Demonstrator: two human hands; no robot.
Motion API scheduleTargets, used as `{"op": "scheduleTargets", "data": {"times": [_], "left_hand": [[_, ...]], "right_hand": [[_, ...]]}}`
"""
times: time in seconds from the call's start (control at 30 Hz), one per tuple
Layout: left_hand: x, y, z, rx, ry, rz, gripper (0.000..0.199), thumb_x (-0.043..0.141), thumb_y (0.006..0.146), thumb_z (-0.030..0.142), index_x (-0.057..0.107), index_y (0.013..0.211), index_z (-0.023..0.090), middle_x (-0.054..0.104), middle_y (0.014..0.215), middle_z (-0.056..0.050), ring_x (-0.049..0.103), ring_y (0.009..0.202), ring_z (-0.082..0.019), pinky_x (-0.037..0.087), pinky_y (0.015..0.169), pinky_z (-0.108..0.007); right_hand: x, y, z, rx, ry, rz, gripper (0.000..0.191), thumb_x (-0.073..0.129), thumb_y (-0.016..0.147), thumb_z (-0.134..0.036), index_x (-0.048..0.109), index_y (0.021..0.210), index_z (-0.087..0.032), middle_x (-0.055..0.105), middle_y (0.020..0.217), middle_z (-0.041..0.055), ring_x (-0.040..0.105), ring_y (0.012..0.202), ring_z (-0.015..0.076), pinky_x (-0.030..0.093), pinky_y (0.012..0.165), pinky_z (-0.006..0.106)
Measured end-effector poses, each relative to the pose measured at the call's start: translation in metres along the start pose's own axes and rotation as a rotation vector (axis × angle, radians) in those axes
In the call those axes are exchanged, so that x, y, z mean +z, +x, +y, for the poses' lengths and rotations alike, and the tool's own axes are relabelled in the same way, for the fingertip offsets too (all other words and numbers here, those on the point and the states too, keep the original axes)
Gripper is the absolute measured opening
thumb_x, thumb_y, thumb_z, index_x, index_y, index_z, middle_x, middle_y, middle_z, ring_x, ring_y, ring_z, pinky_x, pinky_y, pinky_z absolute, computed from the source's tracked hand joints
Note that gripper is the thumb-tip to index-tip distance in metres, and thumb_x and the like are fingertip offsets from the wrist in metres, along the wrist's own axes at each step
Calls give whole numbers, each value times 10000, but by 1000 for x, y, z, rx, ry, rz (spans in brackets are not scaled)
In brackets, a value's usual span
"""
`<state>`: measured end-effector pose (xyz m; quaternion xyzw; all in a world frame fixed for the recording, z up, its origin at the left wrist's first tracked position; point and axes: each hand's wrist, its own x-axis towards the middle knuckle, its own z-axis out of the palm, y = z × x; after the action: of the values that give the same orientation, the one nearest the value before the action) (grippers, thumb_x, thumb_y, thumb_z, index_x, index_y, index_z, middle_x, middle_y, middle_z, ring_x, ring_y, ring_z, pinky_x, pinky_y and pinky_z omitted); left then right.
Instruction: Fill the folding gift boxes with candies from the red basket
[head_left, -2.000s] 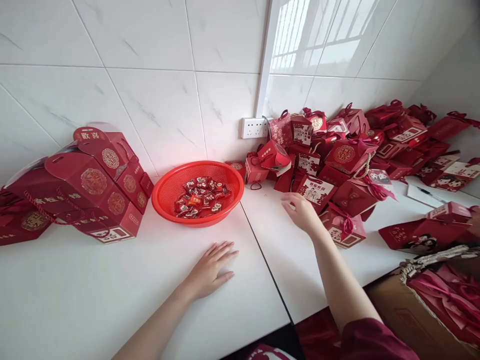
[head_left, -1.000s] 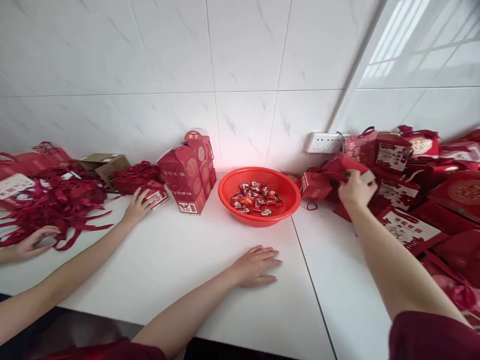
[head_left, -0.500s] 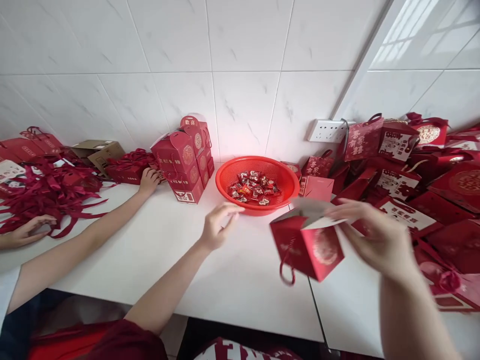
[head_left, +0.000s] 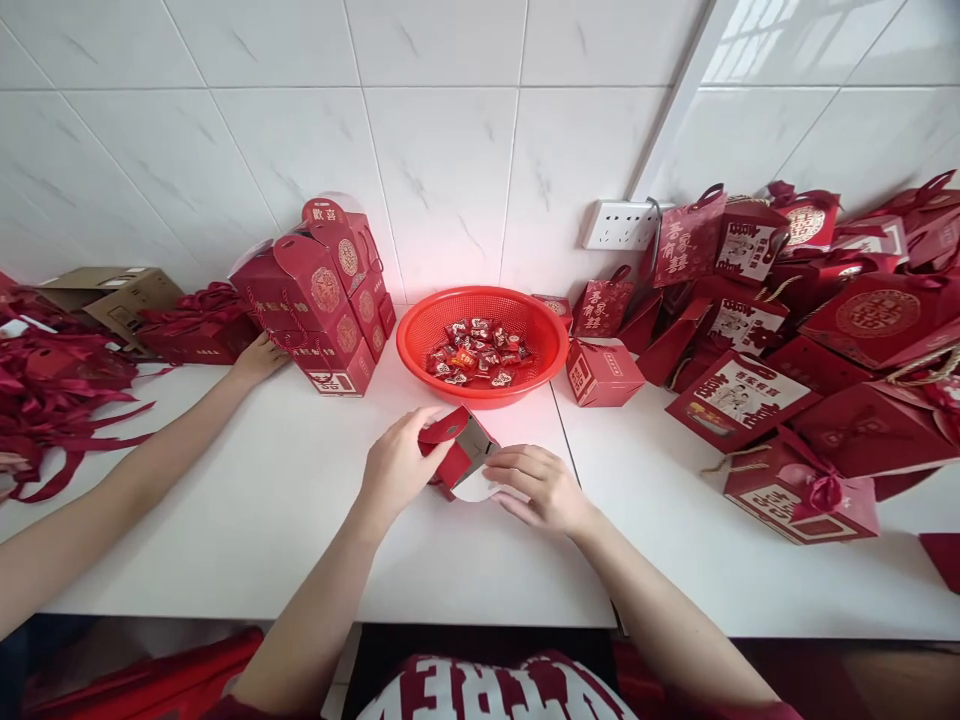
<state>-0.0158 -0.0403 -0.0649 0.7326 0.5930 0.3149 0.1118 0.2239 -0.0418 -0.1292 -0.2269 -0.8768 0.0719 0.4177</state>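
Observation:
A red gift box (head_left: 456, 465) with its top flaps spread sits on the white table in front of me, its grey inside showing. My left hand (head_left: 401, 462) grips the box's left flap between thumb and fingers. On the other side, my right hand (head_left: 538, 487) has its fingers bent at the right flap and rim, seemingly pinching it. Just behind the box stands a red plastic basket (head_left: 409, 350) with several wrapped candies (head_left: 480, 352) in its bottom.
Stacked red boxes (head_left: 326, 290) stand left of the basket, with a co-worker's hand (head_left: 259, 360) touching them. Dark red ribbons (head_left: 67, 400) lie far left. A small red box (head_left: 604, 373) and a heap of gift boxes (head_left: 757, 390) fill the right side. A socket strip (head_left: 619, 225) is on the wall.
My right hand has brought the gift box from the right to the table before the basket. My left hand has come onto its flap. The view has shifted slightly.

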Motion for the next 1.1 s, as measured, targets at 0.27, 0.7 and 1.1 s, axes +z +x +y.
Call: {"op": "scheduleTargets", "data": {"times": [0.27,0.7,1.1], "left_hand": [[19,1,-19,-317,-400,83,450,567,914,509,561,617,171,364,519,46,383,509,-99,277,485,-235],[30,-3,-35,161,-482,-159,364,377,1012,283,722,1122,250,638,1333,-60,449,1399,-224,255,1226,-469],[28,-10,-16,-40,-749,-191,370,349,1030,401,636,945,185,593,1396,-111,456,1387,-273,340,1150,-442]], "right_hand": [[-8,5,0,129,-15,25,156,571,937,-217,674,1043,-265,711,1101,62,626,1050,249,511,929,452],[-11,2,17,137,53,-146,318,451,971,-83,626,1177,-249,713,1165,42,611,1168,199,454,1053,444],[-3,1,18,157,13,-78,290,483,998,-116,632,1198,-265,729,1129,30,635,1074,172,457,995,379]]}}
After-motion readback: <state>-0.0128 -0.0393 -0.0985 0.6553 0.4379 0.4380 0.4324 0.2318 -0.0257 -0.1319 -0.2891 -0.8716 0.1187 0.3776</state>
